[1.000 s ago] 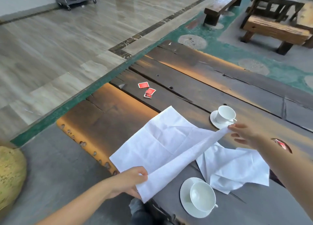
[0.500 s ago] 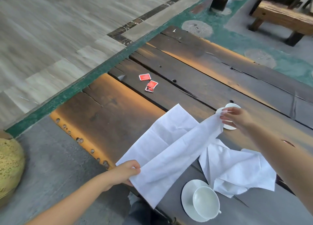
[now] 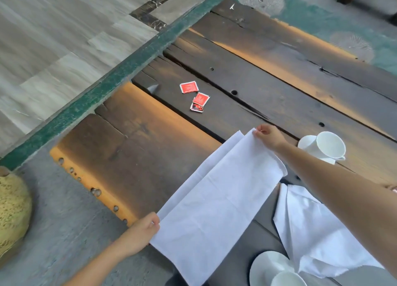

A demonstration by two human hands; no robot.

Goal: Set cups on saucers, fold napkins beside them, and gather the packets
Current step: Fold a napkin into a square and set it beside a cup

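Hands gripped the folded white cloth napkin (image 3: 217,202) on our dark wooden plank table (image 3: 137,148) — left hand (image 3: 140,235) pinching its near corner, right hand (image 3: 269,136) its far one.

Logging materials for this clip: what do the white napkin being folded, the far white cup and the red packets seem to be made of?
White napkin: likely thin matte cloth, soft creases. Far white cup: glossy ceramic or porcelain, by its sheen. Red packets: probably printed paper or foil; too small to tell.
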